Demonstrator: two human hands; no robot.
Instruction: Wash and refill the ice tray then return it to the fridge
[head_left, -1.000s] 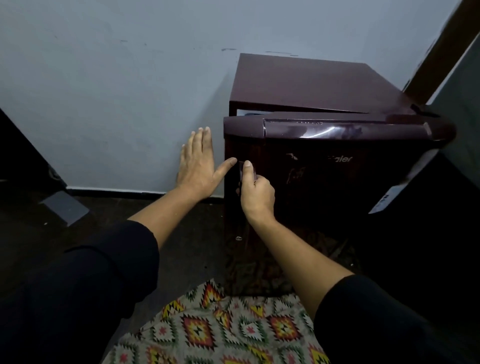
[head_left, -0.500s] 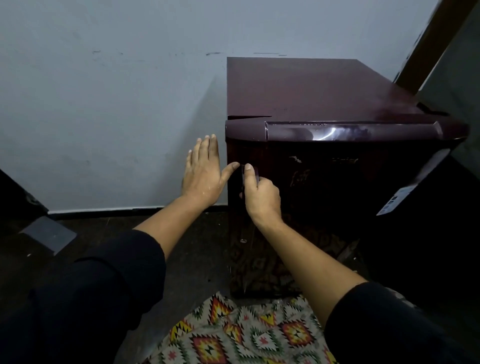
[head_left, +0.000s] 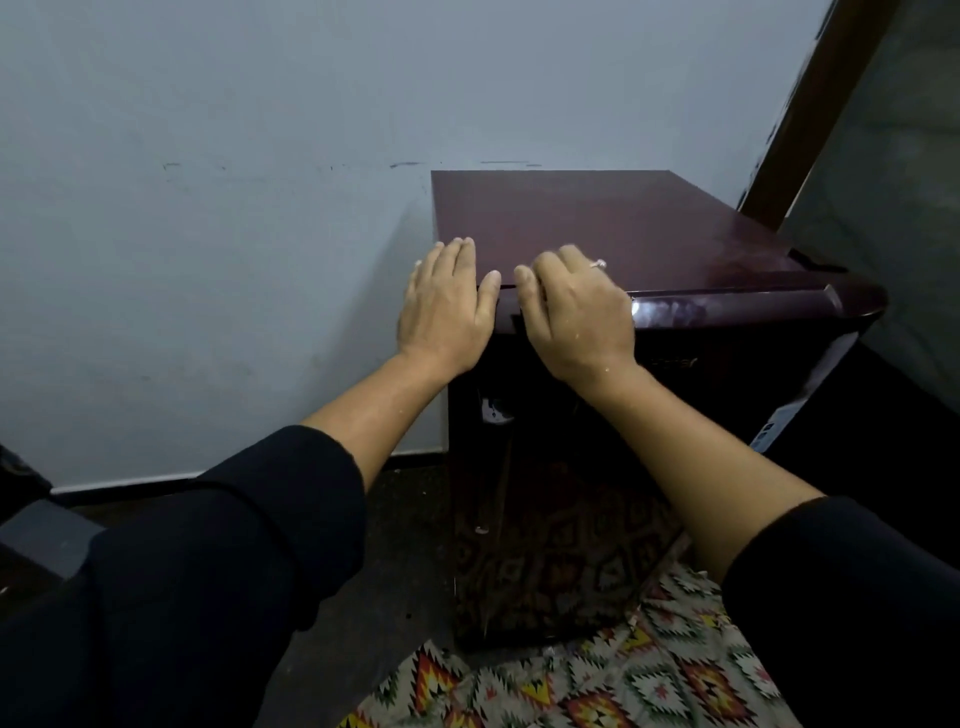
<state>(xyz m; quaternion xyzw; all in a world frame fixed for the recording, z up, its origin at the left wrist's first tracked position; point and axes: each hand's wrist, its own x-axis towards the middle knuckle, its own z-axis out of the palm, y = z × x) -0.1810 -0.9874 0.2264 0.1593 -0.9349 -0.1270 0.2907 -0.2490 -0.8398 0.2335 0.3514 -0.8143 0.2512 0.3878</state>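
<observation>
At the fridge's (head_left: 649, 228) top front corner, both hands rest, grasping nothing. The left hand (head_left: 444, 306) lies flat, fingers straight and together on the top, thumb on the door's upper edge. The right hand (head_left: 574, 312) (a ring (head_left: 597, 264) on one finger) sits just beside it, fingers loosely bent on the top. The fridge stands against the wall (head_left: 208, 208), door closed.

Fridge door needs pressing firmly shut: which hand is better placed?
Right. The right hand lies across the fridge door at its top rim; the left hand rests flat at the left corner, mostly off the door.
</observation>
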